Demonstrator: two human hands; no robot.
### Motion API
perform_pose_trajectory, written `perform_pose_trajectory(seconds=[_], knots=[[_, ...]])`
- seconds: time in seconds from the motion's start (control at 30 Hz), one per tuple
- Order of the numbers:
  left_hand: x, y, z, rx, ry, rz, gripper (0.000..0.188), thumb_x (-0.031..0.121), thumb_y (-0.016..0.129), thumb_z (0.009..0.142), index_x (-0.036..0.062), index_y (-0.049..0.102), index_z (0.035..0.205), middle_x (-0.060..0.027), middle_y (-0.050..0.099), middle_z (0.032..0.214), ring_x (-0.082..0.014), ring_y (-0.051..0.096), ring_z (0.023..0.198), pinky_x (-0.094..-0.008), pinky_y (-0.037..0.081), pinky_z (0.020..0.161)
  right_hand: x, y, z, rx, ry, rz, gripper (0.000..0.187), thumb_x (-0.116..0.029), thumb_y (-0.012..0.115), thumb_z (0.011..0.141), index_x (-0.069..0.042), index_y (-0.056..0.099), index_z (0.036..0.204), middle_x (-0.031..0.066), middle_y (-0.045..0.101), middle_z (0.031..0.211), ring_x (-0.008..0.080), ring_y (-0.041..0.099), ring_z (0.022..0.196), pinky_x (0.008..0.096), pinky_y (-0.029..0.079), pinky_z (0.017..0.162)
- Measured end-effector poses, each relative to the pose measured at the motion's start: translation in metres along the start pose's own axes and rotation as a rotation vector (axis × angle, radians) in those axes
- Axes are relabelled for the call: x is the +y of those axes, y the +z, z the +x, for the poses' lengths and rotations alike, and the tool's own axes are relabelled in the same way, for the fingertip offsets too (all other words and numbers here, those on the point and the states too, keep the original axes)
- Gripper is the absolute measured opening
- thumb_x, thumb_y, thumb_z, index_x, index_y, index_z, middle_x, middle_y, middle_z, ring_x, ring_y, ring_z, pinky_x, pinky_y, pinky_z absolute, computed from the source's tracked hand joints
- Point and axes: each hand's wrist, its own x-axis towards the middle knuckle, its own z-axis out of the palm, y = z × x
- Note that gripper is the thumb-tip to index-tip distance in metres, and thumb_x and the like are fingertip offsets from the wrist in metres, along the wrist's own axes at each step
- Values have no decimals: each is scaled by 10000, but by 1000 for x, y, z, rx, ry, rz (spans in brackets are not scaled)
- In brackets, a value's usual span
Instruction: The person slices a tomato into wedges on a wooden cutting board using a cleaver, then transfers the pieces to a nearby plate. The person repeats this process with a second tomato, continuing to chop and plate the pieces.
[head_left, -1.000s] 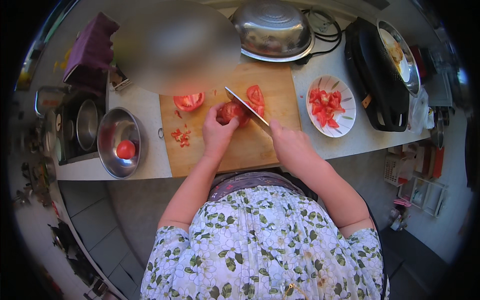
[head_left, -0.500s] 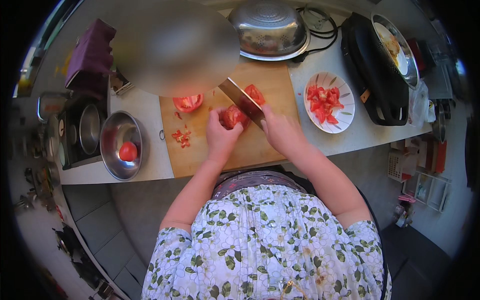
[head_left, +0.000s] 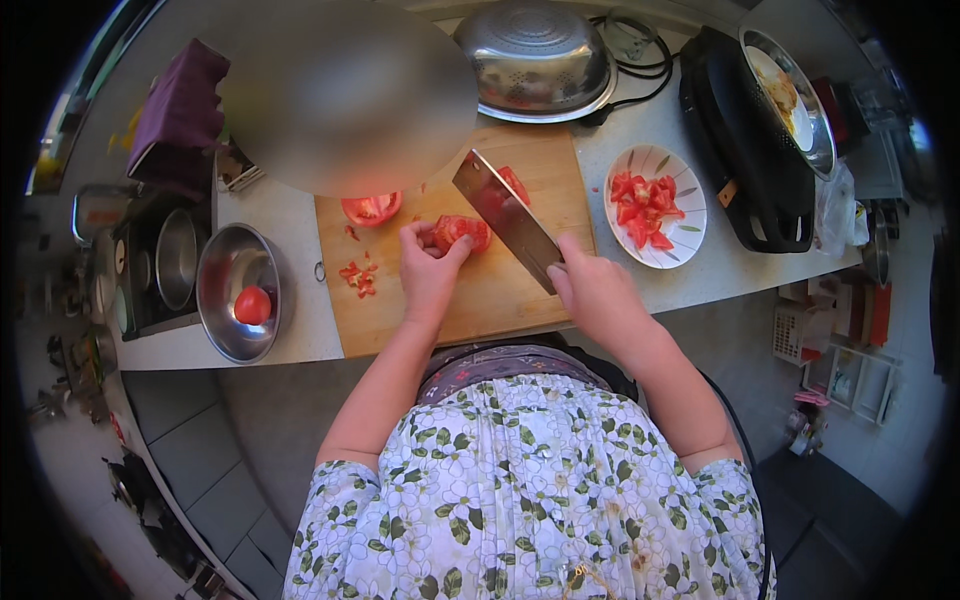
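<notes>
left hand (head_left: 428, 268) fingers pinching tomato piece (head_left: 461, 231) on cutting board (head_left: 500, 290) | right hand (head_left: 592, 290) fist wrapped round cleaver (head_left: 503, 214), blade at tomato's 3 o'clock | plate of tomato chunks (head_left: 655, 205) at board's 3 o'clock

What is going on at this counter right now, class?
A person is cutting tomatoes on a wooden cutting board. The left hand steadies a tomato piece while the right hand holds a cleaver, its broad blade beside that piece. Another tomato half and small scraps lie on the board. A white plate to the right holds cut chunks, and a steel bowl to the left holds one whole tomato.
</notes>
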Motion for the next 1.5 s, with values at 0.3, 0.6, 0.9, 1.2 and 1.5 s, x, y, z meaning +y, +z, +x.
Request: perform_pose_trajectory(seconds=[0.3, 0.6, 0.9, 1.2, 1.5], knots=[[4, 2, -1, -11, 47, 136, 501, 208, 785, 727, 22, 543, 1124, -117, 663, 932, -191, 649, 797, -316, 527, 739, -15, 18, 9, -88, 25, -16, 181, -122, 512, 905, -21, 432, 1032, 225, 641, 731, 433, 633, 711, 533, 488, 636], [12, 5, -6, 16, 124, 194, 480, 197, 776, 712, 37, 533, 1095, -148, 652, 983, -276, 652, 877, -369, 519, 787, -17, 31, 17, -40, -70, -90, 151, -39, 463, 864, -6, 461, 1012, 233, 655, 765, 425, 653, 726, 526, 511, 645], [-2, 4, -4, 26, 87, 67, 476, 183, 765, 710, 39, 516, 1088, -148, 636, 1013, -301, 632, 942, -385, 501, 822, -16, 45, 23, -1, -98, -65, 156, -29, 471, 856, -2, 466, 1009, 235, 656, 765, 406, 663, 719, 501, 529, 613], [1, 4, -13, -26, 224, 251, 482, 148, 777, 705, 48, 523, 1103, -125, 640, 1001, -235, 639, 896, -342, 513, 797, -17, 42, 53, 35, -65, -55, 178, -39, 491, 851, -11, 476, 1026, 215, 666, 766, 383, 671, 715, 489, 530, 612], [3, -10, -14, 10, 169, 234, 477, 156, 754, 689, 39, 544, 1101, -148, 634, 1021, -288, 632, 945, -371, 509, 839, -14, 49, 27, 19, -85, -150, 170, -108, 523, 887, -29, 471, 1029, 217, 656, 758, 402, 654, 721, 506, 514, 623]])
